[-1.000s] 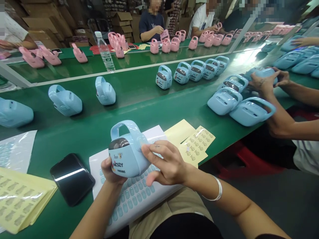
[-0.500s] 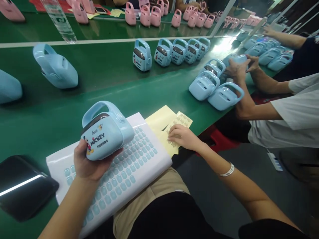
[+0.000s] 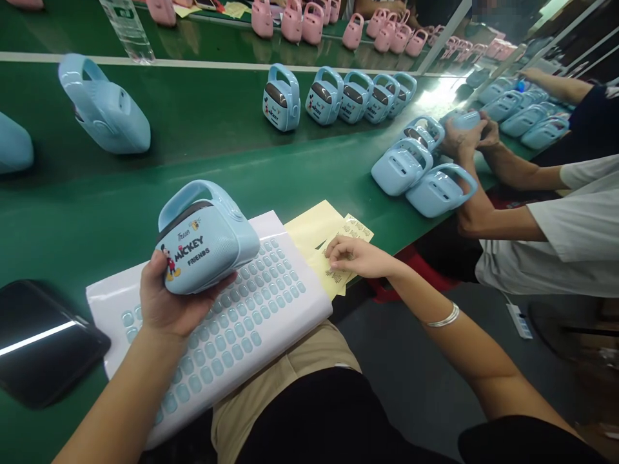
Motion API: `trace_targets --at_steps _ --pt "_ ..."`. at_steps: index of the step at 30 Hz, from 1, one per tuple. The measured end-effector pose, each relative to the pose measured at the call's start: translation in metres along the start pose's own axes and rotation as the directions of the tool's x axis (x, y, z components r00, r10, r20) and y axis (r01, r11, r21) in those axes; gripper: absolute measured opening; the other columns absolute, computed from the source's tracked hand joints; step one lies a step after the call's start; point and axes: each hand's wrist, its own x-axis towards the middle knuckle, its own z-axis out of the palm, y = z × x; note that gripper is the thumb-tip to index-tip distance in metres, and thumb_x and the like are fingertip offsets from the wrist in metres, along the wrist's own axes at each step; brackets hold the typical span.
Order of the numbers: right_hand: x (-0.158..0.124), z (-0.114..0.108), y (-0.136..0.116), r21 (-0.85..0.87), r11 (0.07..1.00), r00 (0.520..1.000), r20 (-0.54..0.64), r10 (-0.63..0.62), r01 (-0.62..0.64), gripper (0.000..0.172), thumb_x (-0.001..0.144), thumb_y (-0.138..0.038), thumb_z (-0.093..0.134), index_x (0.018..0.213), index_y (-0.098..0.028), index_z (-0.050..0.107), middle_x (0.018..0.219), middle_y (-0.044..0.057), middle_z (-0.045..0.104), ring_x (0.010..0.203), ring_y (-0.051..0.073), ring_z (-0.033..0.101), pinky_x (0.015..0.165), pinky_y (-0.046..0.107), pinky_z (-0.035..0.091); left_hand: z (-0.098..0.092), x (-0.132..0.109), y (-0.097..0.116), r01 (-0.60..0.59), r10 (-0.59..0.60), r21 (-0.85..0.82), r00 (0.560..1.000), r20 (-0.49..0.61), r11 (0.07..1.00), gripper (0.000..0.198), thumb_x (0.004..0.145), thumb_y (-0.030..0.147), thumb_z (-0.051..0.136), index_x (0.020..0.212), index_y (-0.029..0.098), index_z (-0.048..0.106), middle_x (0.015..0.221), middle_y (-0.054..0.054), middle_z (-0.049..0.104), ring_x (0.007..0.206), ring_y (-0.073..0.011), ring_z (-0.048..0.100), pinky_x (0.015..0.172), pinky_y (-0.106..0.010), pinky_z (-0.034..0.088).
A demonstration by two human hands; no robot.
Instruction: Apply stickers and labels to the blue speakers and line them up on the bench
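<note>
My left hand (image 3: 167,299) grips a light blue handled device (image 3: 206,237) printed "Mickey Friends", holding it from below over a white sheet of blue oval stickers (image 3: 242,316). My right hand (image 3: 355,256) rests with bent fingers pinching at a yellow sheet of small printed labels (image 3: 345,248) at the table's near edge. What its fingertips hold is too small to make out.
A black phone (image 3: 41,341) lies left on the green conveyor table (image 3: 213,151). More blue devices (image 3: 333,96) stand in a row on the belt, others (image 3: 104,109) lie left. A co-worker's arms (image 3: 488,212) handle blue devices (image 3: 420,180) at right. Pink devices (image 3: 300,19) and a water bottle (image 3: 128,29) stand beyond.
My right hand left the blue device and moved right onto the yellow label sheet. My left hand tilted the device so its printed face shows; the view dropped toward the table.
</note>
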Motion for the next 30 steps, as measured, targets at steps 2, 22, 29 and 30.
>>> trace_targets --at_steps 2,22,29,30 --pt "-0.001 -0.003 0.002 0.095 0.995 0.998 0.068 -0.002 -0.004 0.015 0.072 -0.029 0.067 0.066 -0.017 0.061 0.094 0.005 0.057 0.087 0.017 0.057 0.081 0.036 0.047 0.001 0.0 -0.001 0.001 -0.002 0.005 1.0 0.007 1.0 0.07 0.018 0.041 0.089 0.083 0.024 0.068 0.081 0.003 0.075 0.065 -0.0244 0.069 0.043 -0.043 0.059" --pt "0.066 0.056 -0.139 -0.001 0.758 0.73 -0.269 -0.628 0.652 0.009 0.08 -0.022 0.066 0.072 -0.021 0.062 0.119 0.006 0.056 0.125 0.023 0.047 0.103 0.043 0.041 -0.013 0.003 0.018 0.066 -0.066 0.02 0.998 0.013 0.998 0.047 0.091 0.055 0.033 0.12 0.023 0.053 0.096 -0.009 0.069 0.076 -0.0231 0.068 0.061 -0.041 0.059" --pt "0.094 0.067 -0.146 -0.085 0.759 0.733 -0.213 -0.646 0.645 0.009 0.078 -0.021 0.065 0.07 -0.019 0.062 0.112 0.006 0.059 0.108 0.021 0.057 0.092 0.041 0.048 -0.017 0.003 0.026 0.1 -0.101 0.015 0.994 0.037 0.995 0.05 0.092 0.054 0.035 0.123 0.019 0.052 0.094 -0.011 0.069 0.074 -0.0233 0.067 0.063 -0.041 0.058" --pt "0.094 0.067 -0.146 -0.093 0.76 0.732 -0.215 -0.646 0.644 0.009 0.078 -0.021 0.065 0.07 -0.019 0.063 0.111 0.007 0.059 0.107 0.021 0.057 0.092 0.041 0.048 -0.018 0.002 0.027 0.104 -0.104 0.015 0.994 0.044 0.994 0.05 0.092 0.054 0.036 0.123 0.019 0.053 0.095 -0.011 0.069 0.076 -0.0237 0.067 0.063 -0.041 0.058"
